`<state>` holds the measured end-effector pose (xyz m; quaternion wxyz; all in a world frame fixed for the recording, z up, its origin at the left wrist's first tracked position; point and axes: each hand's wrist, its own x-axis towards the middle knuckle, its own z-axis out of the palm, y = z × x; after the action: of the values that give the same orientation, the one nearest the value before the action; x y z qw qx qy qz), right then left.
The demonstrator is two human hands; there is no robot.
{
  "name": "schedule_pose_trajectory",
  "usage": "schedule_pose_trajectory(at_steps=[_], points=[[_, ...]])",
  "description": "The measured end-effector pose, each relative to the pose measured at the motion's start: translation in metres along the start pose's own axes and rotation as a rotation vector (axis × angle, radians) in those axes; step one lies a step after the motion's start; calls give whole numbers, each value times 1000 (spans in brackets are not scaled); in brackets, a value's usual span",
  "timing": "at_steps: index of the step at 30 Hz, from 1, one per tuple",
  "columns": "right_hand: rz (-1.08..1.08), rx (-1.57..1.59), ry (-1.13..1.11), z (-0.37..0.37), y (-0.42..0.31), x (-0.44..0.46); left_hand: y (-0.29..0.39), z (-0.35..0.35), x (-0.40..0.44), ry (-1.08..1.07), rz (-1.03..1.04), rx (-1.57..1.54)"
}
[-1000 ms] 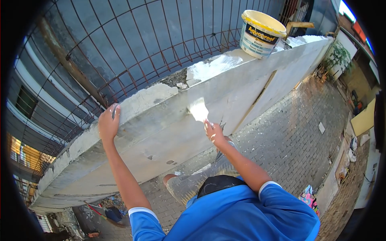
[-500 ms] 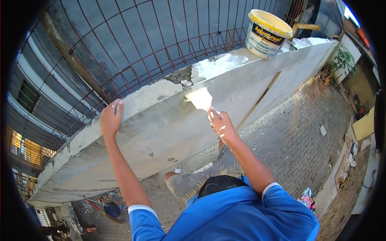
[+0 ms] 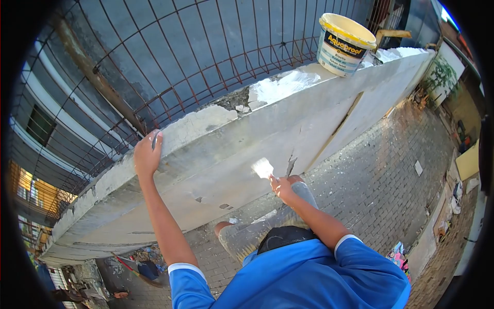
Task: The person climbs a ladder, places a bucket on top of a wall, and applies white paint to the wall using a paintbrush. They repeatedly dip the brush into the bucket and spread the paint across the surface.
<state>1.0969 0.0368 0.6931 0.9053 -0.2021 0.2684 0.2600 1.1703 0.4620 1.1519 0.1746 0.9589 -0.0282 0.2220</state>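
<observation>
My right hand point(image 3: 281, 188) is closed around the handle of a paintbrush point(image 3: 263, 168). Its wide white bristles point up and left, in front of the lower face of the low wall point(image 3: 216, 149); whether they touch it I cannot tell. On the wall's top edge rests my left hand point(image 3: 147, 153), its fingers curled over a thin grey, blade-like piece point(image 3: 155, 140) whose kind I cannot make out. White paint point(image 3: 283, 87) covers part of the wall top, beside a broken, crumbling patch point(image 3: 234, 102). An Aquaproof bucket point(image 3: 343, 47) stands farther along the top.
A rusty wire grille point(image 3: 206, 51) rises behind the wall, with a brown pole point(image 3: 98, 77) at its left. Below is grey paving point(image 3: 370, 159). A broom point(image 3: 136, 270) lies near rubbish at the lower left; a yellowish board point(image 3: 467, 160) leans at the right.
My right hand has drawn the paintbrush down from near the wall's upper edge to its lower face. The left hand stays on the wall top. The view has shifted slightly.
</observation>
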Motion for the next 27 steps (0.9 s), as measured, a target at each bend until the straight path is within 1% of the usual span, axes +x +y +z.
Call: schedule_pose_trajectory(at_steps=[1,2,3,6,7,8,10,11,14,17,20,23,24,26,27], points=[[-156,-472,163,27,5,-30,4,0,-1,4,-4,12],[-229,-954,404,54,10,-61,5,-2,0,12,-8,24],[-348,-1433,607,81,12,-83,4,-3,3,1,-11,23],[103,400,248,115,-22,-69,4,-1,2,-33,-27,14],[-233,-259,245,155,-25,-94,3,-1,3,-33,-29,14],[-560,-921,218,209,-25,-140,2,-1,2,-34,-32,16],[-578,-904,166,272,-35,-194,-3,3,0,-34,-25,26],[-594,-892,138,289,-37,-209,-4,3,2,-30,-16,31],[-655,-813,125,305,-34,-229,10,-9,-1,14,14,43],[-731,-810,152,294,-41,-233,7,-7,-1,13,21,68],[-815,-722,182,231,-42,-199,8,-5,-2,23,1,81],[-779,-1026,364,161,-24,-193,3,-3,-1,15,21,68],[-779,-1170,405,128,-11,-187,1,-1,0,-14,-12,59],[-920,-1424,356,54,17,-166,-4,3,4,-76,-75,45],[-987,-1512,331,26,26,-155,-7,3,7,-60,-52,44]])
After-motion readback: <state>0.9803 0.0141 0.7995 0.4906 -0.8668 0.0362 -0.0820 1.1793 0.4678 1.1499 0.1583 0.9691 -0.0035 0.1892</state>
